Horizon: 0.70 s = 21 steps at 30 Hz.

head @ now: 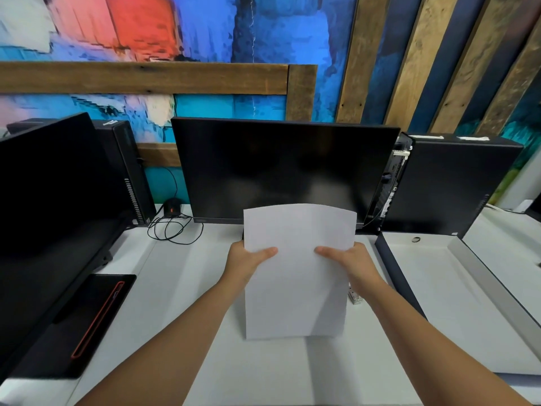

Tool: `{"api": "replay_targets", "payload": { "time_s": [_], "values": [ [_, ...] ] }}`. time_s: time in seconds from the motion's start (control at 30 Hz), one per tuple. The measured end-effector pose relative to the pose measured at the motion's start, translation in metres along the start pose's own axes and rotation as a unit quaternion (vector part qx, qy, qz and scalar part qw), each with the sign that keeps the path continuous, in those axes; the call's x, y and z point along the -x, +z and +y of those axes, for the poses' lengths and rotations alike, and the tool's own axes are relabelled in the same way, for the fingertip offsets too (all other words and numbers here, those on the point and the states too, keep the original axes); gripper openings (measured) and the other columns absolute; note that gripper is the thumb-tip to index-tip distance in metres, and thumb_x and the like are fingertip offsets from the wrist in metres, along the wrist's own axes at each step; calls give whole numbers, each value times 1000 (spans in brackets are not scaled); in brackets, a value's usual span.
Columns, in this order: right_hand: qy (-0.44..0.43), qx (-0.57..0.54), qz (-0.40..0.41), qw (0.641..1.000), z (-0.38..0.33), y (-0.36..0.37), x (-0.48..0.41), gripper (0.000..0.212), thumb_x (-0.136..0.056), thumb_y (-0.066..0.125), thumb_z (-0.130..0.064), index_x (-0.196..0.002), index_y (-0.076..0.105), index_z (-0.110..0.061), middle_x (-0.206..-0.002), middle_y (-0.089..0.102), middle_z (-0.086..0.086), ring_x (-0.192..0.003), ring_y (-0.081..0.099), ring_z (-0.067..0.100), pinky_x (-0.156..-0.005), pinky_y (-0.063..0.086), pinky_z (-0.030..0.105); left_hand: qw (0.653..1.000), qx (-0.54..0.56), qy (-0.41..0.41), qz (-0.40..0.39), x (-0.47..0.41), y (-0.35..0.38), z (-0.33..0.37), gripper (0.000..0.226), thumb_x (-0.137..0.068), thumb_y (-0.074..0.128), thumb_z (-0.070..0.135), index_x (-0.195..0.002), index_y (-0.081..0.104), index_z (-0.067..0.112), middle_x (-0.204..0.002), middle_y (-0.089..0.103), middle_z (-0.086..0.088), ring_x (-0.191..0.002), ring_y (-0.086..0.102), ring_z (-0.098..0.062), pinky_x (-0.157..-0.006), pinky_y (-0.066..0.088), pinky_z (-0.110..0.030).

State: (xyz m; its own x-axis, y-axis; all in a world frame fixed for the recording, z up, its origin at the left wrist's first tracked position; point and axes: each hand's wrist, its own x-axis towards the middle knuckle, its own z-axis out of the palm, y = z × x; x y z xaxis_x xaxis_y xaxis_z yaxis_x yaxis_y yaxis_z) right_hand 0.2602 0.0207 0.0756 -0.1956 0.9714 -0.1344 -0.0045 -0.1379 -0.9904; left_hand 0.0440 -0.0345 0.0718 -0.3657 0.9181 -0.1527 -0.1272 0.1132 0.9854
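A blank white sheet of paper [297,268] hangs upright above the white desk, slightly curved, in front of the middle monitor. My left hand [246,260] pinches its left edge, thumb on the front and fingers hidden behind. My right hand [348,260] pinches the right edge the same way. The sheet's lower edge is off the desk.
A dark monitor [284,171] stands straight ahead, another [49,206] at the left with a black base [85,326]. Black computer towers [450,186] [126,171] flank them. A coiled cable [172,227] and an open flat box [474,294] lie on the desk [187,288]. A small metal part [354,297] peeks from behind the paper.
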Motion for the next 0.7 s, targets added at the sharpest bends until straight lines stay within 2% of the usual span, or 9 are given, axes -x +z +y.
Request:
{"api": "replay_targets", "payload": {
  "time_s": [0.1,0.17,0.27,0.33,0.4,0.5,0.63,0.7],
  "values": [
    [7,44,-15,999,-10,-2,-6,27,-67,83,-13,-92,74,-8,-88,77,5,-80,73,23,-74,58,34,1000,-15,9,-10,-8,-2,12,29,-72,78,1,-98,68,8,-101,72,-11,-90,69,-27,-81,55,-35],
    [8,81,-30,996,-15,-3,-10,23,-68,82,-12,-89,74,-9,-86,77,5,-77,73,22,-69,57,30,999,-22,29,-20,-12,-5,22,30,-72,77,-2,-98,68,10,-98,72,-9,-83,69,-21,-75,56,-30],
    [10,135,-52,990,-19,-2,-15,19,-67,82,-14,-85,75,-10,-82,77,6,-74,73,24,-68,57,31,987,-137,79,-32,-23,-11,35,36,-73,76,1,-105,67,15,-94,68,0,-83,65,-15,-68,53,-21],
    [16,168,-61,984,-21,-1,-18,18,-67,81,-14,-84,75,-11,-80,76,5,-72,73,24,-69,57,32,974,-201,89,-46,-31,-12,43,45,-73,77,4,-114,64,17,-100,66,1,-91,64,-15,-72,50,-20],
    [21,195,-67,978,-21,1,-22,22,-65,82,-15,-85,75,-12,-82,76,5,-73,73,23,-72,58,34,967,-231,84,-61,-38,-11,50,49,-72,79,7,-117,63,18,-105,67,-1,-95,65,-17,-79,52,-25],
    [32,240,-77,967,-18,5,-27,35,-59,84,-23,-90,74,-12,-87,76,6,-77,73,24,-78,59,39,941,-305,90,-116,-39,-4,58,36,-72,79,12,-105,69,21,-102,71,-1,-92,68,-18,-84,56,-33],
    [30,292,-112,949,-19,21,-28,31,-62,83,-24,-89,72,-13,-88,75,7,-79,71,25,-78,57,37,901,-378,92,-191,-35,11,58,16,-75,76,19,-90,72,15,-89,70,-2,-80,67,-18,-69,53,-30],
    [27,318,-117,940,-20,25,-29,28,-63,83,-24,-87,71,-13,-88,74,7,-80,70,25,-77,56,36,902,-376,86,-196,-35,12,55,13,-78,74,19,-88,72,11,-84,68,-4,-75,64,-18,-66,50,-28]
  ]
}}
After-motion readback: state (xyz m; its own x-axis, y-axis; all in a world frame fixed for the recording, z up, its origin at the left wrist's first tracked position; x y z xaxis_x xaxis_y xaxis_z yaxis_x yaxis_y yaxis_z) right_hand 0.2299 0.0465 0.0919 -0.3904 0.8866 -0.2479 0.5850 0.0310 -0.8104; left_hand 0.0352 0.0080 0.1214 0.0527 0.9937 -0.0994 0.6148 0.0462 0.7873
